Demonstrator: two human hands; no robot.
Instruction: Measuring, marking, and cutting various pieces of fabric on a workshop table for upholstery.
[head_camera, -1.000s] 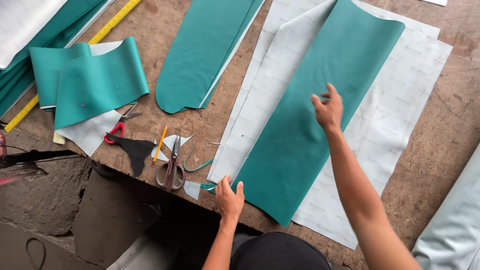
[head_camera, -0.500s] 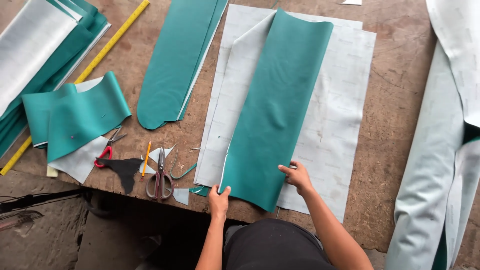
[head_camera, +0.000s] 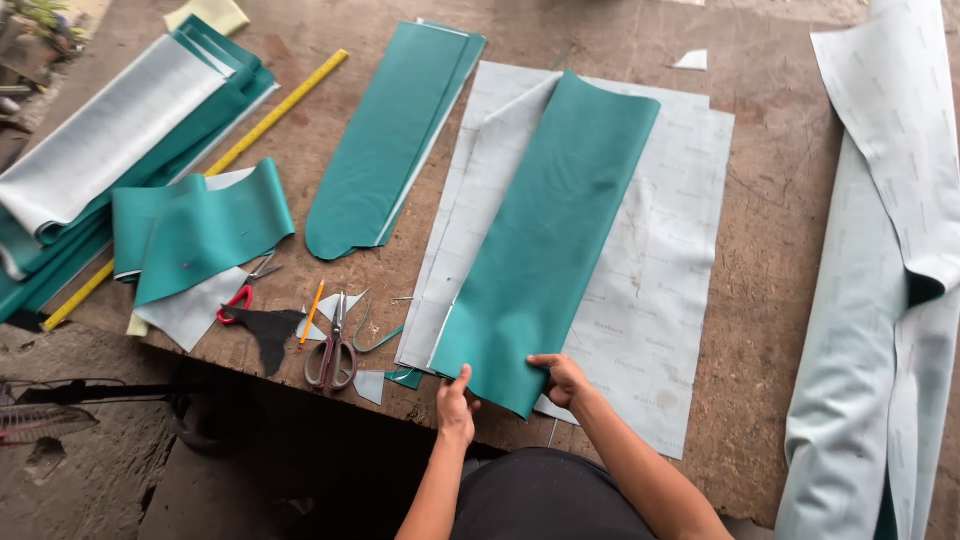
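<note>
Holding long teal vinyl sheet (head_camera: 545, 235), soft and limp: I pinched its near edge, left hand (head_camera: 456, 408), right hand (head_camera: 562, 379).

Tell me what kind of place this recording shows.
Probably a small sewing or upholstery workshop: cut teal sheets lie on a worn wooden table, with scissors and a yellow ruler beside them.
</note>
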